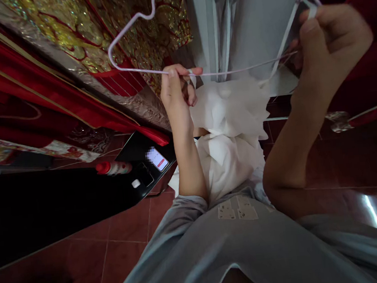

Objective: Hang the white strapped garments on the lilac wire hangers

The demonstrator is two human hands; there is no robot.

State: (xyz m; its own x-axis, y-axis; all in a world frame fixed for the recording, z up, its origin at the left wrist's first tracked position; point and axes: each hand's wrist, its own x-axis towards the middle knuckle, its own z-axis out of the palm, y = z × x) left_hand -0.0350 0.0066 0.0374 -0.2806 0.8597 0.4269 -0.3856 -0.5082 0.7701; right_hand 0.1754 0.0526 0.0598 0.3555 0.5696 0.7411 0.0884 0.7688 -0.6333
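Observation:
A thin pale pink wire clothes hanger (228, 72) is held up across the upper part of the view, its top cut off by the frame edge. My left hand (176, 88) is closed on its bottom bar, and a bit of white band shows between the fingers. At the hanger's right notch, my right hand (337, 40) pinches a white strap (287, 35) looped by the wire. The strap runs down toward a white ruffled garment (224, 155), which hangs in folds between my forearms. Some of my right fingers are hidden.
Red and gold sequined garments (103, 24) hang at the left. A black table (63, 210) there carries a lit phone (158, 158), a red-capped bottle (115, 167) and a small white case (135, 183). Grey panels (256, 15) stand ahead; dark red cloth (366, 62) hangs at the right.

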